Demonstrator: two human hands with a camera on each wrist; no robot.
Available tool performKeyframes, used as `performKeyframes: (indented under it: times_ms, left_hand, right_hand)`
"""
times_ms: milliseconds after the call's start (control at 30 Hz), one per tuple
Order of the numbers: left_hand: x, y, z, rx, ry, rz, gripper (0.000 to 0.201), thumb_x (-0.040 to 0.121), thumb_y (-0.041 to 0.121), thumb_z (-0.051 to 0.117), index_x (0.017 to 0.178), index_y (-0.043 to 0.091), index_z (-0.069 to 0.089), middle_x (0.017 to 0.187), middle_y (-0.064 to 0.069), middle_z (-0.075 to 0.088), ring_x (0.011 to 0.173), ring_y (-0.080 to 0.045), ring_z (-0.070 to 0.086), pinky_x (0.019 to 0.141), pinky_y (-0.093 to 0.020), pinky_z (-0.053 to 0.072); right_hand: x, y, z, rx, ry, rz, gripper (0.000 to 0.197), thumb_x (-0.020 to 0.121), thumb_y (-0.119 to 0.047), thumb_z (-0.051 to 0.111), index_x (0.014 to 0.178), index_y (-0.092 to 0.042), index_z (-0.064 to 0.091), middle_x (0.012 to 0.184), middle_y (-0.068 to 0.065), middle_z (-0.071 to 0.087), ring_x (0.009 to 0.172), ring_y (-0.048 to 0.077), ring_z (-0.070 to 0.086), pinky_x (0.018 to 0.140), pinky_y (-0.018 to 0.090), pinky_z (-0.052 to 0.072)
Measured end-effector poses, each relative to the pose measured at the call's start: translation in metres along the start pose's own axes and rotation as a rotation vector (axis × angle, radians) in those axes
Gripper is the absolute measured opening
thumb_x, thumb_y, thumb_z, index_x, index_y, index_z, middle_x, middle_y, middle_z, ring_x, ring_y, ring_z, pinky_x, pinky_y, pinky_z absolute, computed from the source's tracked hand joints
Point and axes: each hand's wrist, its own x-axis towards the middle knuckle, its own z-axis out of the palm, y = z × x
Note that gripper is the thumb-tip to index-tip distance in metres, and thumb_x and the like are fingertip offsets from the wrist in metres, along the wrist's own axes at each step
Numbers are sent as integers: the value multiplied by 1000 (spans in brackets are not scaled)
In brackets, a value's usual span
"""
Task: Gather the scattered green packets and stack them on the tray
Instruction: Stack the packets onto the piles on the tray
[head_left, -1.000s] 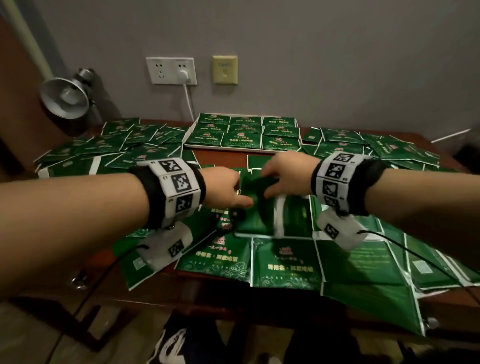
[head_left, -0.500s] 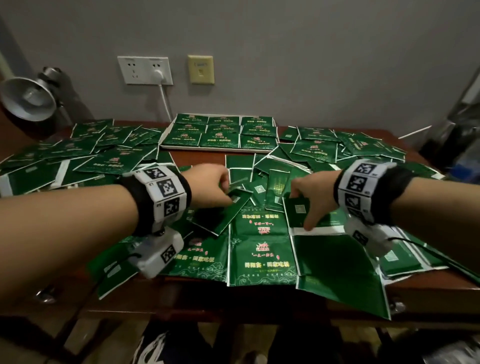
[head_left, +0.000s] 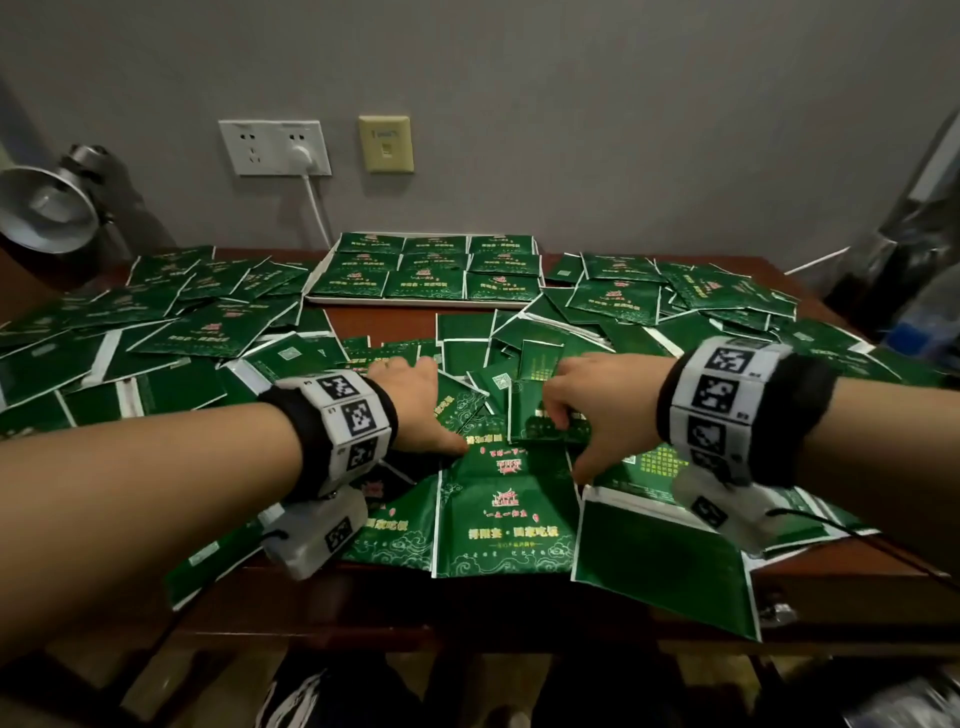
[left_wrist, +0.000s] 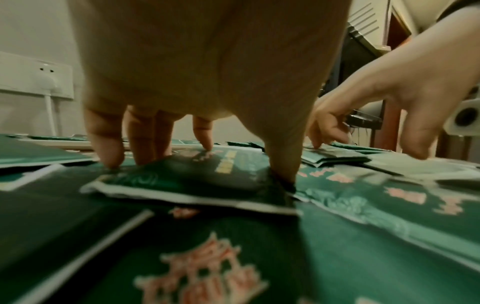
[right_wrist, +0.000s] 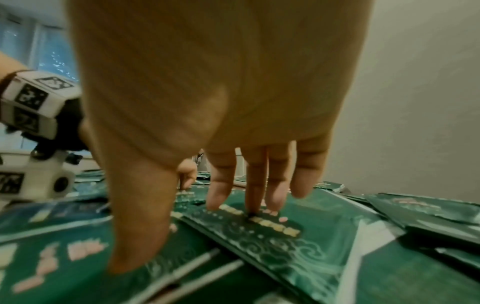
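Observation:
Green packets (head_left: 506, 525) lie scattered all over the brown table. A white tray (head_left: 423, 302) at the back centre holds neat rows of them. My left hand (head_left: 415, 405) reaches down in the middle of the pile. In the left wrist view, its fingers and thumb (left_wrist: 281, 164) pinch the edges of one slightly raised packet (left_wrist: 187, 181). Just to the right is my right hand (head_left: 569, 447). Its straight fingertips (right_wrist: 255, 203) press on another packet (right_wrist: 272, 230), and the thumb is spread wide onto a neighbouring one.
A metal desk lamp (head_left: 44, 208) stands at the back left. A wall socket with a white plug and cable (head_left: 301, 156) is behind the tray. Packets overhang the table's front edge (head_left: 670, 587). Dark clutter stands at the far right (head_left: 914, 270).
One second ago both hands met over one packet in the middle. They have since parted, and each now rests on its own packet. The head view has shifted a little.

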Motion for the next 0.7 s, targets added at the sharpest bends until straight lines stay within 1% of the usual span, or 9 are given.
performKeyframes:
  times_ms: [67, 133, 200, 300, 400, 533, 633, 700]
  left_hand:
    - [2, 3, 0, -42, 14, 25, 74, 67, 64, 70, 120, 20, 42, 121, -8, 48, 114, -29, 46, 98, -46, 45]
    - [2, 3, -3, -92, 3, 38, 64, 66, 56, 73, 109, 21, 43, 114, -6, 50, 106, -27, 50, 92, -44, 49]
    - [2, 3, -7, -111, 3, 61, 58, 66, 50, 76, 103, 21, 44, 107, -5, 50, 99, -25, 51, 87, -41, 51]
    - [4, -2, -13, -114, 60, 103, 50, 67, 42, 78, 100, 22, 46, 104, -2, 47, 98, -23, 47, 86, -38, 49]
    - [13, -13, -26, -119, 140, 146, 47, 67, 38, 78, 98, 25, 45, 102, 1, 46, 96, -20, 44, 85, -37, 48]
    - [36, -27, -55, -51, 237, 191, 44, 68, 33, 78, 95, 26, 44, 101, 2, 46, 96, -18, 43, 82, -36, 48]
    - [63, -37, -80, 36, 278, 193, 45, 68, 36, 79, 93, 25, 43, 99, 0, 46, 94, -19, 42, 83, -38, 47]
    - [87, -42, -98, 61, 280, 187, 46, 67, 35, 81, 93, 23, 44, 99, -2, 47, 92, -21, 42, 81, -39, 47]
  right_hand:
    - [4, 3, 4, -92, 59, 3, 55, 71, -59, 73, 112, -28, 52, 113, -5, 46, 104, 15, 45, 86, 33, 51]
    - [9, 7, 5, -126, 59, 23, 60, 71, -60, 73, 116, -27, 51, 117, -4, 47, 107, 16, 44, 87, 32, 50]
    - [14, 10, 8, -81, 39, 44, 60, 72, -60, 73, 115, -25, 51, 116, -2, 49, 104, 17, 47, 86, 31, 49]
    - [20, 12, 9, -43, 63, 41, 53, 74, -55, 73, 112, -25, 50, 112, 0, 48, 98, 18, 49, 83, 33, 51]
    - [26, 15, 9, -47, 55, 29, 47, 75, -52, 71, 110, -29, 49, 109, -1, 47, 95, 17, 49, 80, 32, 51]
    - [30, 19, 2, -41, 57, 22, 44, 70, -53, 72, 101, -32, 48, 104, -6, 45, 93, 16, 49, 78, 33, 51]
    - [37, 29, -17, 8, 83, 45, 42, 69, -53, 72, 97, -32, 48, 100, -8, 46, 90, 15, 49, 73, 33, 51]
    - [48, 40, -36, 39, 104, 64, 43, 68, -55, 73, 95, -32, 47, 97, -9, 46, 88, 15, 50, 73, 34, 51]
